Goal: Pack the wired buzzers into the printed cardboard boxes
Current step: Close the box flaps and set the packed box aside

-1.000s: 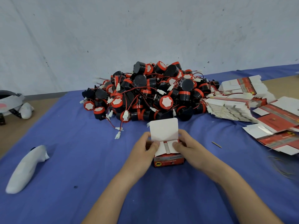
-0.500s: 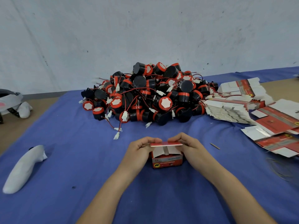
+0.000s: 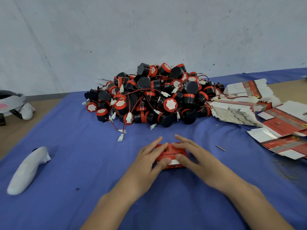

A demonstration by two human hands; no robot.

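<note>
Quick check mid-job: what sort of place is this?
Most likely a small hand-packing workbench: a heap of wired buzzers lies on a blue cloth, stacks of flat printed cartons sit to the right, and one red box is made up in front.

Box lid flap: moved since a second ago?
Yes. The lid flap has swung down toward the person, from upright to flat on the printed box; the box itself sits at the same spot before the buzzer pile.

Box [image 3: 172, 153] lies under fingers [image 3: 155, 146] of left hand [image 3: 146, 163] and right hand [image 3: 199, 161]; buzzer heap [image 3: 154, 97] beyond fingertips; flat cartons [image 3: 235, 112] right of them, beside heap; controller [image 3: 28, 170] well left, all on cloth [image 3: 83, 146]
</note>
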